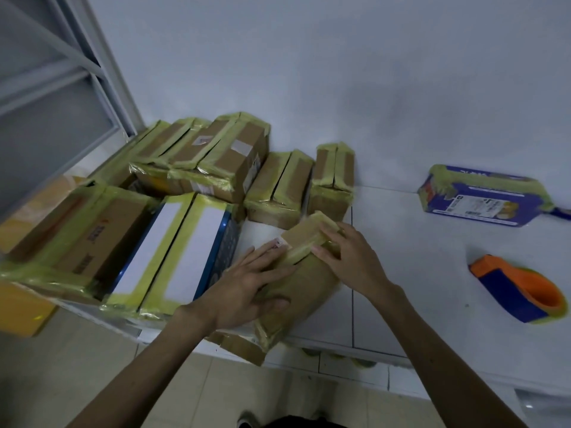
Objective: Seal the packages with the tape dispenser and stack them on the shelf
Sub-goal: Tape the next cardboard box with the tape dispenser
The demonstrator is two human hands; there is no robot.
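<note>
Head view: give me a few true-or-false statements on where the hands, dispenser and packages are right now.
1. The left hand and right hand both touch the brown package. True.
2. The right hand holds the dispenser. False: it lies on the counter, touched by neither hand.
3. The blue package bears yellow-green tape. True.
4. The taped stack sits right of the hands. False: it is left of them.
</note>
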